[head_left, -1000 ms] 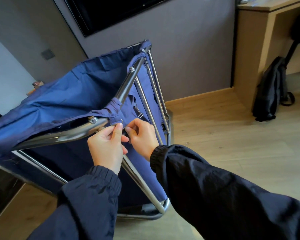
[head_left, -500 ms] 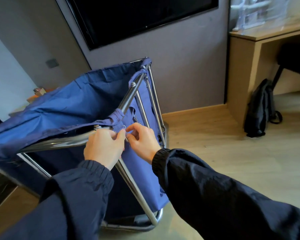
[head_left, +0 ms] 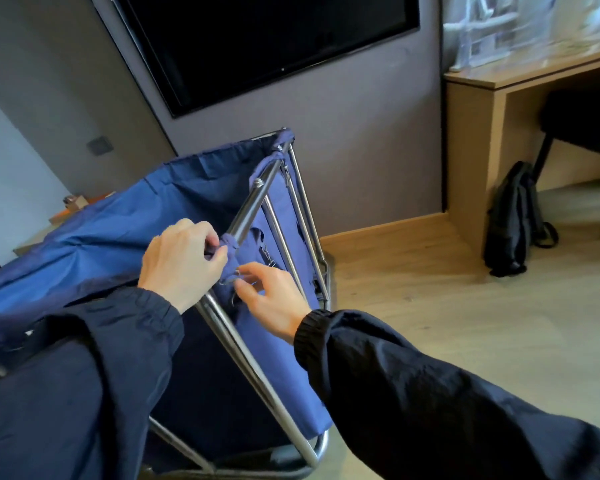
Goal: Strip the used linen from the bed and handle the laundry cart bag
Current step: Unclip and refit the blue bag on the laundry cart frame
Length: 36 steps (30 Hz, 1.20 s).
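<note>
Left hand (head_left: pixel 181 261) grips bag (head_left: pixel 118 237), right hand (head_left: pixel 274 301) pinches hook (head_left: pixel 237 273).

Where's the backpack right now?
Head view, right side: the backpack stands on the floor by the wooden desk, right of the laundry cart.

Dark navy jacket sleeves (head_left: pixel 430 403) of crinkly, thin fabric, gathered elastic cuffs (head_left: pixel 309 329) at both wrists.
</note>
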### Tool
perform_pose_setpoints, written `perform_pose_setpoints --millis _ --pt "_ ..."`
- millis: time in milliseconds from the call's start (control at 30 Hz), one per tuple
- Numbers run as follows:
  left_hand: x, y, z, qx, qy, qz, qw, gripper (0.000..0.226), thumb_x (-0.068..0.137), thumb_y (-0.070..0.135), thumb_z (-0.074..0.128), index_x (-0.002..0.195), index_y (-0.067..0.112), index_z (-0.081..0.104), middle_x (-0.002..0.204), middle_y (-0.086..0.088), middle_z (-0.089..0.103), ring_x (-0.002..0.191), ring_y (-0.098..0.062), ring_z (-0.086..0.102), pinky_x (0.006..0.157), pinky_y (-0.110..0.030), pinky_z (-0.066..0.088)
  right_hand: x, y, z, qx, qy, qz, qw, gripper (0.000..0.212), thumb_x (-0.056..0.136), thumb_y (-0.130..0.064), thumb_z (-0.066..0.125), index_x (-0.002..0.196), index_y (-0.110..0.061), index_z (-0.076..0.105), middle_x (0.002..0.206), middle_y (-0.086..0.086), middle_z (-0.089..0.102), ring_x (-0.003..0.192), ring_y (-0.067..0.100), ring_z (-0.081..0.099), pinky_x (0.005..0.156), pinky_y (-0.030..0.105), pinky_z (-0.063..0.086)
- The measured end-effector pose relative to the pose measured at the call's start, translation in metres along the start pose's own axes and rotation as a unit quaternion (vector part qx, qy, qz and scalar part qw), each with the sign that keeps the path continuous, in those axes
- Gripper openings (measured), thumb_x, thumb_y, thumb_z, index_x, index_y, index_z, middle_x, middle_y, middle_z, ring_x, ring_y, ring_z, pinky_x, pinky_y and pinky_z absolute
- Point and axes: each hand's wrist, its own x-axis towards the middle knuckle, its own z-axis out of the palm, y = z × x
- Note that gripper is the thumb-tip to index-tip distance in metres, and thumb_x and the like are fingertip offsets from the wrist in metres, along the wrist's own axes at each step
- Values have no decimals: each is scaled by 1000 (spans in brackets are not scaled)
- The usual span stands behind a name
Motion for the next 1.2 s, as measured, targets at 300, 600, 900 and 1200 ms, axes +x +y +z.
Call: perform_pose_setpoints --millis 300,600,900,1200 --pt "73 10 37 -44 -234 -58 969 56 90 34 59 139 20 35 93 9 52 98 -20 43 74 -32 38 21 85 -8 4 38 121 992 29 95 -23 43 89 -2 63 83 16 67 78 36 58 70 45 52" --pt "155 5 95 -114 -257 -97 955 25 89 41 56 101 20 52 83 -12 68 70 -26 64 60 -34 50 86 126 -12 103 81 155 979 34 94 -32 40 82 -5 57 85 24 61 66 14 42 59 39 45" --pt "158 7 104 -133 -263 -136 946 16 90 27 56 103 27 47 73 -2 67 65 -13 62 54 -20 45 137 94 -53 99 68 198 973 33 90 -38 41 84 -10 58 79 11 64 79 31 59 75 46 53" --pt "207 32 97 -113 -301 -125 939 43 93 27 51 133 27 33 112 3 35 90 -21 51 78 -28 38 201 39 -115 27 -12 211 977 24 97 -26 45 111 -20 63 97 -3 67 88 13 61 83 30 51"
